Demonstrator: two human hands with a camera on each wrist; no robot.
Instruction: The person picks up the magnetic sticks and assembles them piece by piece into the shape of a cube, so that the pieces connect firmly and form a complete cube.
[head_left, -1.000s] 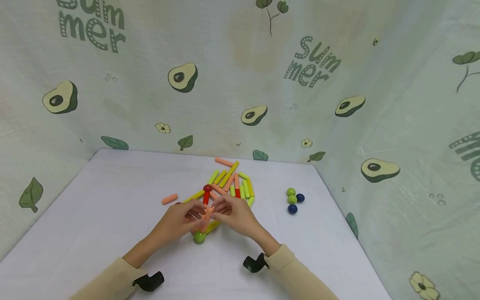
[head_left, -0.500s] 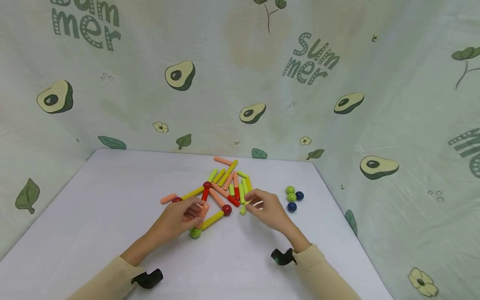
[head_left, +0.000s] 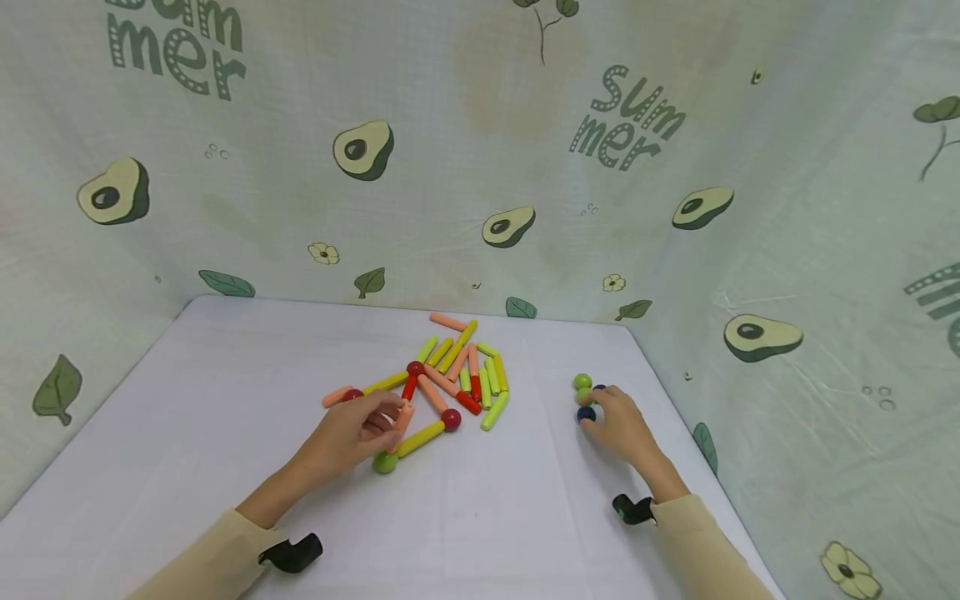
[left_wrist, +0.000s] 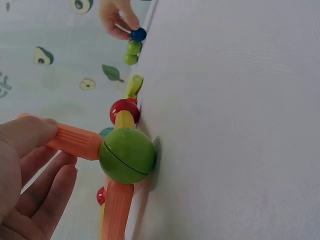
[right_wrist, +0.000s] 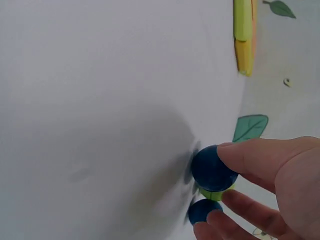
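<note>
One orange stick lies on the bench, left of the middle, its right end just beside a red ball. From that ball a yellow stick slants towards the back edge to a second red ball. From there a longer orange stick leads back towards the front edge and a third red ball, where another yellow stick goes left to a green ball, roughly midway between the bench's side edges. Right of these, a cluster of orange, red, yellow and lime sticks stretches up to the back edge. Nearer the right edge sit two lime balls and two dark blue ones, the farther partly hidden by fingers. A printed cloth hangs behind the bench.

Of the hands, the left hand pinches a tilted orange stick, whose lower end meets the green ball; its other fingers are loosely bent, and it blocks the head view of what lies behind. The right hand, its forearm over the bench's front right part, grips the nearer dark blue ball between thumb and forefinger.
</note>
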